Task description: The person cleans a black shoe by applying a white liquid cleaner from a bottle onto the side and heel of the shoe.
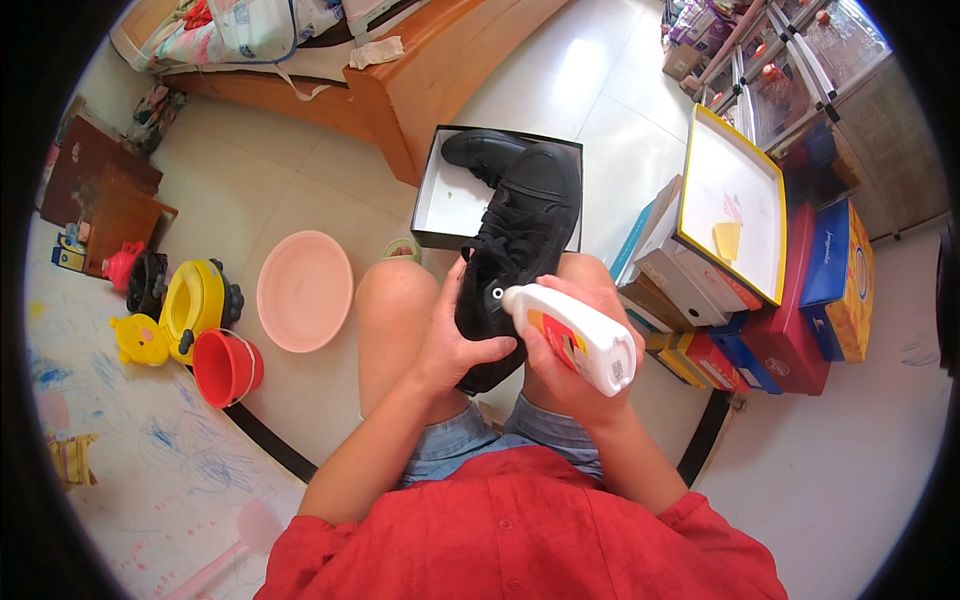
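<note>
A black lace-up shoe [525, 217] lies across my lap, its toe pointing away from me over an open shoebox [442, 202]. My left hand [457, 337] grips the heel end from the left side, thumb across the shoe. In my right hand [562, 345] is a white plastic bottle [592, 337] with a red and yellow label, tilted so its applicator tip touches or almost touches the shoe beside a small round white mark. The other black shoe [480, 150] rests in the box, partly hidden behind the first.
On the tiled floor to the left are a pink basin [304, 291], a red bucket [225, 367] and a yellow child's potty [191, 300]. Stacked shoeboxes [780, 300] and an upright box lid [739, 210] stand at the right. A wooden bed frame [405, 82] is ahead.
</note>
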Available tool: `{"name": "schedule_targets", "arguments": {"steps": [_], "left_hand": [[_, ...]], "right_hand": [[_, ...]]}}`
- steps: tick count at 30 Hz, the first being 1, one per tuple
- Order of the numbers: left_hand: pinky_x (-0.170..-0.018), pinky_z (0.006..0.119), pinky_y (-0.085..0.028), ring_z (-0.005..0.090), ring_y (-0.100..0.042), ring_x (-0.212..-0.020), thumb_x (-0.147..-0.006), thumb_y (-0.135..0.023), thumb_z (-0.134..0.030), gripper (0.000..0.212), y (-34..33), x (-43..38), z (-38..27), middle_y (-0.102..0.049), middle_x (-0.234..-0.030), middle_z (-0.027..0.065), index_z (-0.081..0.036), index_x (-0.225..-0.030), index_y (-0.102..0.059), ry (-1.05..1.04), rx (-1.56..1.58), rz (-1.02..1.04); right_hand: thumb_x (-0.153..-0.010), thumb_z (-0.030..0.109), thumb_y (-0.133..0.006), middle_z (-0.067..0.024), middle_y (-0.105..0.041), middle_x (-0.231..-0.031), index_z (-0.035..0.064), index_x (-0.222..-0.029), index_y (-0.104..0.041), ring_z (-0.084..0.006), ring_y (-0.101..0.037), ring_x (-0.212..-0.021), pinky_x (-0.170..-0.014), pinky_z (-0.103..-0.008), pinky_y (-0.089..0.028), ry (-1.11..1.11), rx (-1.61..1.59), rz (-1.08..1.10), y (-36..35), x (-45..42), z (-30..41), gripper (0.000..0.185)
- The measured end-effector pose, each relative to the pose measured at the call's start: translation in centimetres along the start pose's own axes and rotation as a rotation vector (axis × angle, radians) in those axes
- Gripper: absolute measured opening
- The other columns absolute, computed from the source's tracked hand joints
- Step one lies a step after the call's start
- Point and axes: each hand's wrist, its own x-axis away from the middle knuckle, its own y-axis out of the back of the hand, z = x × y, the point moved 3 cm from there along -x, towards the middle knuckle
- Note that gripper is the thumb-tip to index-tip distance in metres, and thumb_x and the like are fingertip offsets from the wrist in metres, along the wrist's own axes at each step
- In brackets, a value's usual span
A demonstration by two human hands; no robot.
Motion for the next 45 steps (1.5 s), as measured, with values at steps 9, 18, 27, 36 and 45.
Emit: {"name": "schedule_targets", "arguments": {"steps": [9, 18, 27, 36, 45], "left_hand": [[-0.108, 0.036, -0.038, 0.0226, -0.046, -0.128, -0.063, -0.089, -0.006, 0.114, -0.4, 0.0, -0.3, -0.046, -0.140, 0.0104, -0.004, -0.153, -0.019, 0.024, 0.064, 0.027], [-0.110, 0.037, -0.036, 0.0234, -0.042, -0.132, -0.062, -0.092, -0.008, 0.120, -0.4, 0.1, 0.0, -0.042, -0.144, 0.0118, -0.003, -0.154, -0.014, -0.032, 0.006, 0.056], [-0.112, 0.036, -0.033, 0.0236, -0.040, -0.134, -0.063, -0.088, -0.006, 0.116, 0.5, -0.1, 0.8, -0.041, -0.145, 0.0117, -0.004, -0.154, -0.017, 0.074, 0.002, 0.012], [-0.101, 0.033, -0.044, 0.0206, -0.055, -0.113, -0.065, -0.077, -0.011, 0.083, 0.4, 0.2, 0.6, -0.055, -0.123, 0.0078, -0.004, -0.139, -0.041, 0.204, 0.195, -0.013], [-0.102, 0.035, -0.047, 0.0250, -0.058, -0.116, -0.068, -0.073, -0.019, 0.080, -0.5, 0.4, -0.4, -0.057, -0.125, 0.0130, 0.001, -0.139, -0.041, 0.353, 0.338, 0.039]], "right_hand": [[-0.069, 0.000, -0.079, -0.0144, -0.070, -0.101, -0.0004, -0.097, -0.071, -0.0289, -0.067, -0.091, -0.080, -0.0360, -0.053, -0.087, -0.027, -0.043, -0.6, -0.4, 0.0, 0.029], [-0.067, 0.001, -0.080, -0.0127, -0.064, -0.091, 0.0008, -0.103, -0.069, -0.0274, -0.061, -0.081, -0.074, -0.0367, -0.048, -0.137, -0.054, -0.018, -0.7, -0.4, -1.3, 0.037], [-0.067, 0.000, -0.080, -0.0116, -0.062, -0.089, 0.0005, -0.102, -0.070, -0.0273, -0.062, -0.082, -0.073, -0.0352, -0.048, -0.154, -0.176, -0.053, -0.7, 0.0, -1.6, 0.037], [-0.067, -0.003, -0.079, -0.0131, -0.071, -0.095, 0.0001, -0.095, -0.071, -0.0252, -0.070, -0.083, -0.075, -0.0319, -0.055, -0.091, -0.132, 0.001, 0.2, 0.4, -0.7, 0.030], [-0.069, 0.003, -0.080, -0.0116, -0.071, -0.096, -0.0004, -0.102, -0.072, -0.0258, -0.069, -0.086, -0.077, -0.0327, -0.054, -0.173, -0.147, -0.087, 1.6, 0.0, -0.8, 0.033]]}}
